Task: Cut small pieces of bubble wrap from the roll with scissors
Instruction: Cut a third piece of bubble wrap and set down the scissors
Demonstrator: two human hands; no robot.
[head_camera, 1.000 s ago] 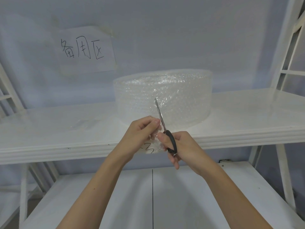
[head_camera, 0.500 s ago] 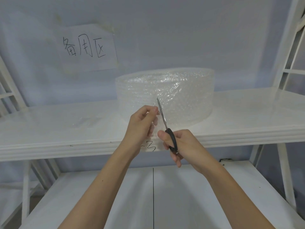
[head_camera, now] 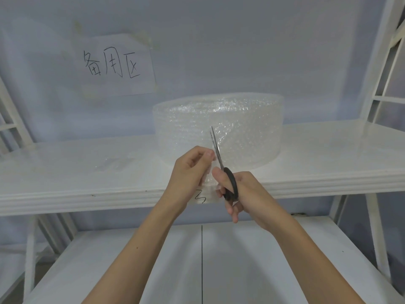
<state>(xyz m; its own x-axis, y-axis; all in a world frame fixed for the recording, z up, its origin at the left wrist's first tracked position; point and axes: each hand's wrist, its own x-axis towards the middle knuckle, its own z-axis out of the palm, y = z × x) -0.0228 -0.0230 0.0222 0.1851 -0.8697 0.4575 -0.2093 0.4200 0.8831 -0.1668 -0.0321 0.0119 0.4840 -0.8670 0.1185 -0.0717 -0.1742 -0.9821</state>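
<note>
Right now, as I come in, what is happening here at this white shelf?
A person is cutting bubble wrap. The left hand pinches a loose strip of wrap that hangs over the front edge of the shelf. The right hand holds black-handled scissors with the blades pointing up along the strip, nearly closed. The big roll stands on the shelf behind the hands. A paper sign is taped to the wall.
</note>
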